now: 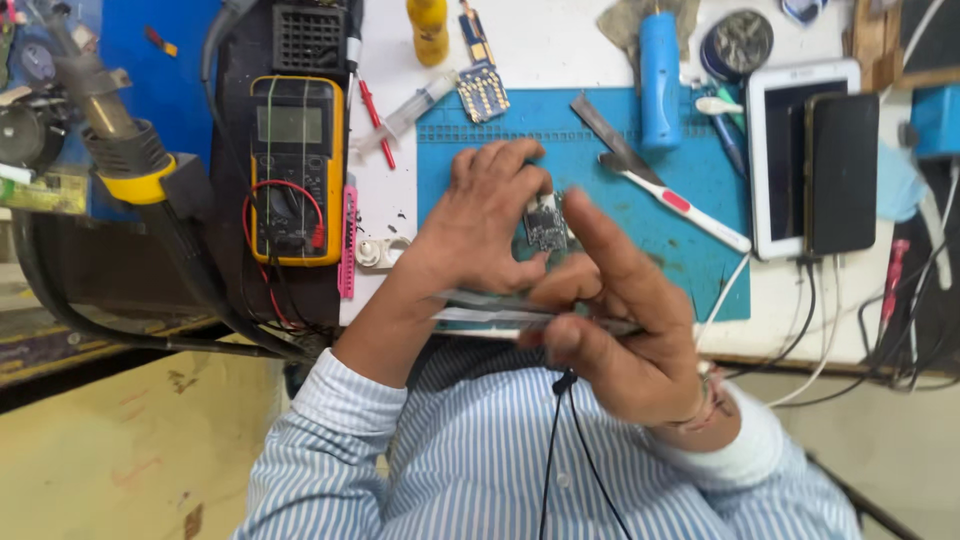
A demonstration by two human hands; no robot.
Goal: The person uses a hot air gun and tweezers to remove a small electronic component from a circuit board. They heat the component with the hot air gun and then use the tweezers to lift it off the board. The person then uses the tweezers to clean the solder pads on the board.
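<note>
Both hands meet mid-frame: the left hand [488,215] pinches a small dark green circuit board [545,224], while the right hand [610,320], just below-right, grips long blurred metal tweezers [500,310] lying crosswise.

Bright even light, soft shadows, slight motion blur, mild edge distortion

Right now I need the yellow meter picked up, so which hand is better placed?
Left, probably. The left hand sits nearer the yellow meter; the right hand is farther off, gripping tweezers.

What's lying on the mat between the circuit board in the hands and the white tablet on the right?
In the head view, a white-handled tool with a red patch lies on the blue mat between the circuit board and the white tablet.
</note>
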